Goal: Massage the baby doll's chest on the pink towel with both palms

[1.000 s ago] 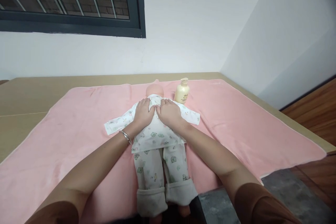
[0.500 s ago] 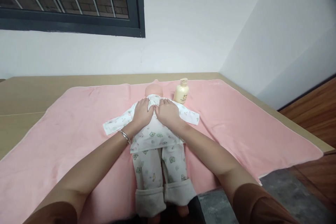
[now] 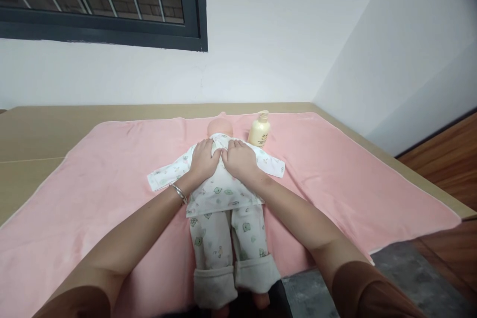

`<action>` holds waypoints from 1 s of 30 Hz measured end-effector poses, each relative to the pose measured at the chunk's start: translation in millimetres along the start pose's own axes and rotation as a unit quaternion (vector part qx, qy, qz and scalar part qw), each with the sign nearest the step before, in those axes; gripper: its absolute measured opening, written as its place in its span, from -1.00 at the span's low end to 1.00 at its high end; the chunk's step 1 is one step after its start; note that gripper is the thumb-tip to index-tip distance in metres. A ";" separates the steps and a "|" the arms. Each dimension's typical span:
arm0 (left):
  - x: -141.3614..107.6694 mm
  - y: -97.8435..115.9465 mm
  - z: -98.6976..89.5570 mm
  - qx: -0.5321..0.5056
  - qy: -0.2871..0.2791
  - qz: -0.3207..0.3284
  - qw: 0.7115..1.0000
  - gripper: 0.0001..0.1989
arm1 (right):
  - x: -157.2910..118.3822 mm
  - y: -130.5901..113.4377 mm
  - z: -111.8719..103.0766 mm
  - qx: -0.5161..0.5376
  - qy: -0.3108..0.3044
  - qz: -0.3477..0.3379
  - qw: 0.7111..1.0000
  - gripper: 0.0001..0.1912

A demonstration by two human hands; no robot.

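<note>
A baby doll [image 3: 220, 127] in a white printed top [image 3: 219, 196] and matching trousers [image 3: 214, 246] with turned-up cuffs lies lengthwise before me, its head at the far end. Its face does not show. On the left side of the doll's upper body, my left hand [image 3: 203, 161] rests flat with fingers stretched out. My right hand [image 3: 241, 160] lies flat on the right side, the two thumbs almost meeting at the middle. Both sleeves of the top spread outward. A silver bangle [image 3: 179, 193] circles my left wrist.
A cream pump bottle [image 3: 259, 130] stands just beyond the doll's right sleeve. Beneath everything a pink blanket [image 3: 112, 179] covers a wooden surface [image 3: 48, 129] against a white wall. A dark-framed barred window [image 3: 197, 5] is at upper left, and wood panelling [image 3: 447, 159] at right.
The whole view has shifted very slightly. Both hands stay flat on the doll's upper body, and nothing else has visibly moved.
</note>
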State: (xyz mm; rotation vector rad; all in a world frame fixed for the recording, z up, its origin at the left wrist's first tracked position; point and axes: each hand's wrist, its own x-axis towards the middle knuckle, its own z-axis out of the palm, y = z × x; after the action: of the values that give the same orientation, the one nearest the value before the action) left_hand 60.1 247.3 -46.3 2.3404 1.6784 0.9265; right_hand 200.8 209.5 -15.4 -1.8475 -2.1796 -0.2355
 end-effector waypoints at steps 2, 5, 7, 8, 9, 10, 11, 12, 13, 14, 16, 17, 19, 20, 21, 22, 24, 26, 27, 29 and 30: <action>0.0 0.5 -0.2 0.001 0.002 0.000 1.000 -0.58 | -0.4 0.2 0.0 0.000 0.007 -0.002 1.000 -0.48; -0.1 1.7 -1.3 0.001 0.002 -0.002 1.000 -0.58 | -0.1 0.5 0.6 0.002 0.012 -0.001 1.000 -0.48; -0.1 2.6 -2.0 -0.001 -0.002 -0.006 1.000 -0.57 | 0.7 0.7 1.5 0.006 0.009 0.002 1.000 -0.49; 0.0 2.8 -2.2 -0.003 -0.003 -0.009 1.000 -0.56 | 1.1 0.8 2.0 0.007 0.008 0.003 1.000 -0.49; 0.1 2.9 -2.1 -0.003 -0.004 -0.011 1.000 -0.56 | 1.6 1.0 2.6 0.008 0.007 0.003 1.000 -0.49; 0.2 2.9 -2.0 -0.004 -0.004 -0.012 1.000 -0.56 | 1.9 1.2 3.2 0.009 0.006 0.003 1.000 -0.49; 0.3 2.7 -1.7 -0.004 -0.003 -0.013 1.000 -0.56 | 2.2 1.4 3.7 0.010 0.006 0.004 1.000 -0.49; 0.3 2.5 -1.4 -0.004 -0.001 -0.012 1.000 -0.56 | 2.4 1.7 4.0 0.011 0.006 0.005 1.000 -0.50; 0.3 2.2 -1.1 -0.005 0.000 -0.010 1.000 -0.57 | 2.4 1.9 4.3 0.012 0.007 0.005 1.000 -0.50; 0.2 1.9 -0.8 -0.006 0.002 -0.008 1.000 -0.58 | 2.4 2.1 4.4 0.013 0.008 0.005 1.000 -0.50; 0.0 1.5 -0.6 -0.009 0.005 -0.006 1.000 -0.58 | 2.3 2.3 4.6 0.014 0.008 0.005 1.000 -0.50; -0.1 1.4 -0.7 -0.011 0.005 -0.006 1.000 -0.58 | 2.2 2.3 4.7 0.015 0.006 0.005 1.000 -0.50; -0.3 1.2 -0.7 -0.015 0.006 -0.009 1.000 -0.58 | 2.1 2.1 5.0 0.015 0.004 0.004 1.000 -0.50; -0.3 1.1 -0.6 -0.017 0.006 -0.010 1.000 -0.58 | 2.1 2.0 5.2 0.014 0.005 0.004 1.000 -0.51; -0.3 1.0 -0.4 -0.018 0.007 -0.010 1.000 -0.58 | 2.1 2.0 5.4 0.014 0.006 0.004 1.000 -0.51; -0.2 0.8 0.0 -0.020 0.008 -0.010 1.000 -0.57 | 2.1 2.0 5.6 0.014 0.007 0.004 1.000 -0.51; 0.0 0.2 1.1 -0.022 0.009 -0.011 1.000 -0.57 | 2.3 2.2 5.9 0.015 0.006 0.008 1.000 -0.51; 0.3 -0.8 2.4 -0.024 0.012 -0.010 1.000 -0.56 | 2.6 2.5 6.0 0.016 0.005 0.010 1.000 -0.51; 0.4 -1.4 3.1 -0.025 0.014 -0.010 1.000 -0.56 | 2.7 2.6 6.0 0.016 0.005 0.010 1.000 -0.51; 0.6 -2.6 4.0 -0.027 0.019 -0.008 0.999 -0.57 | 2.9 2.6 5.8 0.016 0.005 0.009 1.000 -0.50; 0.7 -3.2 4.2 -0.027 0.020 -0.007 0.999 -0.58 | 2.9 2.6 5.7 0.016 0.005 0.008 1.000 -0.50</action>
State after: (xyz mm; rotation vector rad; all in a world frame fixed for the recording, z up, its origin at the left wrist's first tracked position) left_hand 59.9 250.1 -50.8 2.2886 1.6607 1.0099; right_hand 202.3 214.4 -20.0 -1.8428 -2.1483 -0.2056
